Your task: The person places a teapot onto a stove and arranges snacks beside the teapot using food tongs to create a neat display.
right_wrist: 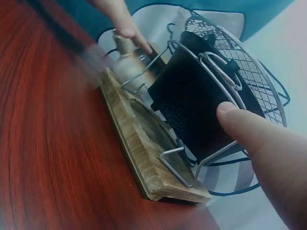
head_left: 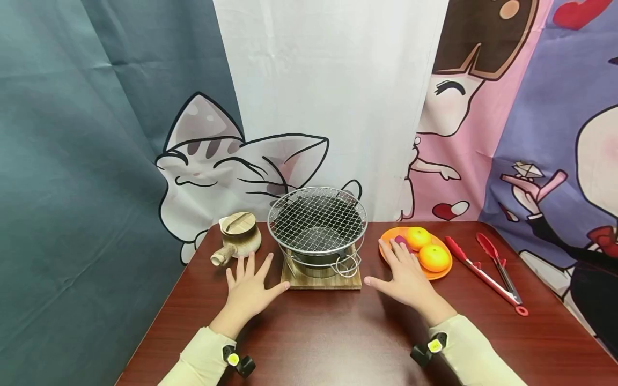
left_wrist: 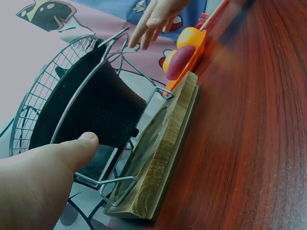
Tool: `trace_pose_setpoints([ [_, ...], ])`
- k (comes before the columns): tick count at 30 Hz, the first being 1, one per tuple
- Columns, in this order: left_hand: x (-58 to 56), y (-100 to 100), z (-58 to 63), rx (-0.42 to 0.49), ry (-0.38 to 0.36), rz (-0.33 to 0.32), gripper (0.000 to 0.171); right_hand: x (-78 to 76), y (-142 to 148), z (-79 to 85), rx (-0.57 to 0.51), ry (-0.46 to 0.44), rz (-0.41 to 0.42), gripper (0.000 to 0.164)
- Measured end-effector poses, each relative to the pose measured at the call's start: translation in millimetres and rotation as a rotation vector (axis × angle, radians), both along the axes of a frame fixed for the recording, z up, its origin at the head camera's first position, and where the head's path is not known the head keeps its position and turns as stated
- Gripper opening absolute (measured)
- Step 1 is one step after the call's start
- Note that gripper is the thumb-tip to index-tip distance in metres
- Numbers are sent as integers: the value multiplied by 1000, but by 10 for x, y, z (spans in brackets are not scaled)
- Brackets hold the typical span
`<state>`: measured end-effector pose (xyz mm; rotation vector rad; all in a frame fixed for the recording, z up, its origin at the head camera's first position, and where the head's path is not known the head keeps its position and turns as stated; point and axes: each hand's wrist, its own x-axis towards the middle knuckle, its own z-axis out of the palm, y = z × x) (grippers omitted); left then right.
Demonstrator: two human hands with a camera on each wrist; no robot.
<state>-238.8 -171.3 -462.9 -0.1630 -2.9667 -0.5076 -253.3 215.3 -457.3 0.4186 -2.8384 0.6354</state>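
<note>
A small tabletop grill stands at the table's far middle: a round wire mesh (head_left: 316,222) tops a black bowl (left_wrist: 98,108) in a metal wire stand, on a square wooden base (head_left: 321,281). My left hand (head_left: 248,289) hovers to the left of it, fingers spread, holding nothing. On the other side my right hand (head_left: 403,276) is held out with fingers spread, its fingertips over the near left edge of an orange plate (head_left: 439,274). Whether they touch the plate is unclear. Two oranges (head_left: 434,258) and a purple oval thing (left_wrist: 181,62) lie on that plate.
A small teapot (head_left: 246,242) with a wooden lid and a side handle stands left of the grill, beyond my left hand. Red-handled tongs (head_left: 487,279) lie right of the plate. A printed curtain (head_left: 338,107) hangs behind the brown table (head_left: 318,332).
</note>
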Motion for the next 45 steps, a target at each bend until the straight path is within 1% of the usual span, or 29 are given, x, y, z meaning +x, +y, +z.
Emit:
trace_pose_setpoints([
  [7,17,-8,-7,14,28,1,88,-3,-41,-118,-116,42,0,101],
  [12,19,-24,-47,10,33,0,88,-3,-53,-204,-160,66,22,97],
  [17,18,-35,-103,18,46,-3,87,0,-78,-272,-180,80,29,95],
  [21,5,-30,-166,25,57,-7,86,-9,-118,-320,-194,98,42,93],
  [23,-6,-21,-204,28,51,-8,86,-16,-138,-349,-200,101,47,93],
  [27,-13,22,-261,57,49,-12,85,-23,-167,-410,-215,88,48,92],
  [32,-20,91,-315,88,63,-6,84,-27,-200,-472,-234,69,54,91],
  [39,-23,151,-422,149,61,14,82,-42,-248,-576,-258,71,69,87],
  [45,-31,163,-517,175,53,18,82,-56,-270,-646,-262,76,87,84],
])
